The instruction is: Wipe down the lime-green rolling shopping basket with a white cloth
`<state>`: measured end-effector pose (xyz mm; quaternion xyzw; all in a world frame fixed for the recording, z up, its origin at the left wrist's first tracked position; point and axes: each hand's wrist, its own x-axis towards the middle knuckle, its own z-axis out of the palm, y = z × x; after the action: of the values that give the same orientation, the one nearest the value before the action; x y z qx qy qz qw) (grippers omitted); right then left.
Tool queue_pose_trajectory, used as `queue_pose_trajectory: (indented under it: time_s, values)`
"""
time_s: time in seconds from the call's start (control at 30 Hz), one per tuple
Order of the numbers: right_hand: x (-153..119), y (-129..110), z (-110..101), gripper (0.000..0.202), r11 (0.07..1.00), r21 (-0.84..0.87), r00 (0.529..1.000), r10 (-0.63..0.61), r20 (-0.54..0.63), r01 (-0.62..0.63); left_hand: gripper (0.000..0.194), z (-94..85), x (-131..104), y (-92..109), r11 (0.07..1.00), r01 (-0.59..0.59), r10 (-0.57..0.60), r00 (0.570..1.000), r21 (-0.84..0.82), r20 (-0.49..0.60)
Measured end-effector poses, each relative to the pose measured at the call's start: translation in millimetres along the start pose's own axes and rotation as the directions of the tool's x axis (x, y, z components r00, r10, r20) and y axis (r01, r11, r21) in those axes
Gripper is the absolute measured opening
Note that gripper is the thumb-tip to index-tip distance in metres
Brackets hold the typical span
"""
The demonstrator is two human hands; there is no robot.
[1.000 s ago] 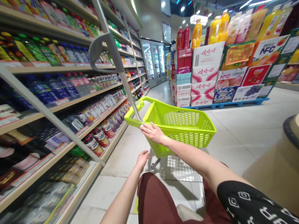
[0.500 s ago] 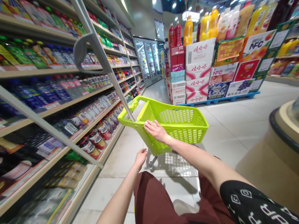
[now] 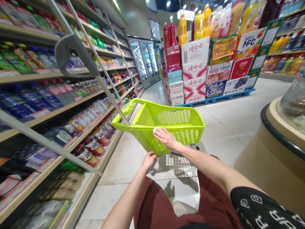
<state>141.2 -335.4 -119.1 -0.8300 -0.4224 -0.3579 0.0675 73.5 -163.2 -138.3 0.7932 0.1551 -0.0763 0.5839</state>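
Note:
A lime-green plastic shopping cart (image 3: 190, 126) with perforated sides stands in front of my knees, and nothing shows in its basket. My right hand (image 3: 166, 139) lies nearly flat against the near side, below the rim. Under its fingertips shows a small white cloth-like piece (image 3: 156, 129), mostly covered. My left hand (image 3: 149, 160) is at the lower near corner, with curled fingers touching the cart's bottom edge; its fingertips are partly hidden. A grey pole with a looped grip (image 3: 75, 57) rises slantwise from the cart's handle end.
Drink shelves (image 3: 57, 114) line the left side. Ahead, stacked juice cartons (image 3: 194, 65) stand on a blue pallet (image 3: 221, 98), topped by bottles. Glass-door fridges (image 3: 145, 62) are farther back. A rounded beige counter (image 3: 283, 140) stands close on the right.
My right hand has slid right and slightly down along the cart's side. My left hand has come up to the lower corner. The view has shifted, so the cart sits farther left.

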Motion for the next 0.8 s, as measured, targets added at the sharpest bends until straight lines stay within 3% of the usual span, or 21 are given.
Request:
queue_pose_trajectory:
  time_s: [0.1,0.27,0.37,0.47,0.53,0.6,0.67,0.73,0.8]
  values:
    - [-7,15,-7,0.042,0.999,-0.035,1.000,0.028,-0.015,-0.028,0.031,10.5,0,2,1.000,-0.003,0.003,1.000,0.018,0.018]
    - [-56,11,13,0.037,1.000,0.004,0.986,0.006,0.168,-0.007,0.033,26.6,-4,3,0.999,-0.015,0.013,0.999,0.044,0.045]
    - [-71,6,15,0.038,0.996,0.079,0.976,0.022,0.217,-0.040,0.033,33.5,-5,7,0.999,-0.025,0.023,0.999,0.043,0.047]
    - [-67,8,-1,0.043,0.971,0.184,0.983,0.134,0.125,-0.156,0.037,39.8,-5,16,0.999,-0.039,0.039,0.999,0.018,0.036]
    - [-58,8,-17,0.048,0.919,0.294,0.964,0.264,0.034,-0.262,0.044,45.6,-5,24,0.998,-0.055,0.055,0.998,-0.005,0.019]
    - [-49,3,-32,0.053,0.814,0.442,0.904,0.428,-0.016,-0.378,0.049,53.9,-7,34,0.996,-0.056,0.058,0.998,-0.075,0.035]
    - [-44,-7,-43,0.053,0.624,0.610,0.793,0.609,0.013,-0.488,0.051,64.7,-13,42,0.971,-0.031,0.062,0.991,-0.238,0.121]
    - [-43,-16,-49,0.047,0.349,0.757,0.647,0.752,0.125,-0.552,0.051,75.8,-21,47,0.905,0.000,0.107,0.968,-0.425,0.227]
    - [-46,-21,-51,0.037,0.046,0.842,0.522,0.803,0.289,-0.538,0.049,84.2,-29,50,0.860,0.024,0.155,0.939,-0.509,0.306]
